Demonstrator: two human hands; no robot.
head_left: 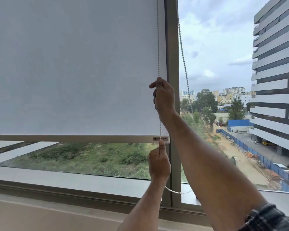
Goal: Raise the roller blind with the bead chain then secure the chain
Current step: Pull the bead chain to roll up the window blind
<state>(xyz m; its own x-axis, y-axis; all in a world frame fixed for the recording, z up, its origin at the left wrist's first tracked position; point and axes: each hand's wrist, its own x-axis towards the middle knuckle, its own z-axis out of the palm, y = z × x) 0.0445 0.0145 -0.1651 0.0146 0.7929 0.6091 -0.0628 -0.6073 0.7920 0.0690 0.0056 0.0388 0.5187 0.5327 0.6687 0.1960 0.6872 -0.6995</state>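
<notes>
A white roller blind (73, 67) covers most of the left window pane; its bottom bar (77, 138) hangs a little above the sill, leaving a strip of glass open below. A white bead chain (158, 39) runs down the blind's right edge. My right hand (163, 95) is shut on this strand at mid height. My left hand (159, 164) grips the same strand lower down, just under the bottom bar. The chain's other strand (183, 59) hangs in front of the right pane, and the loop's bottom (173, 191) sags near the sill.
A grey vertical window frame post (172, 47) stands right of the blind. The sill (65, 179) runs along the bottom, with a ledge below it. Outside are trees, a road and a tall building at the right.
</notes>
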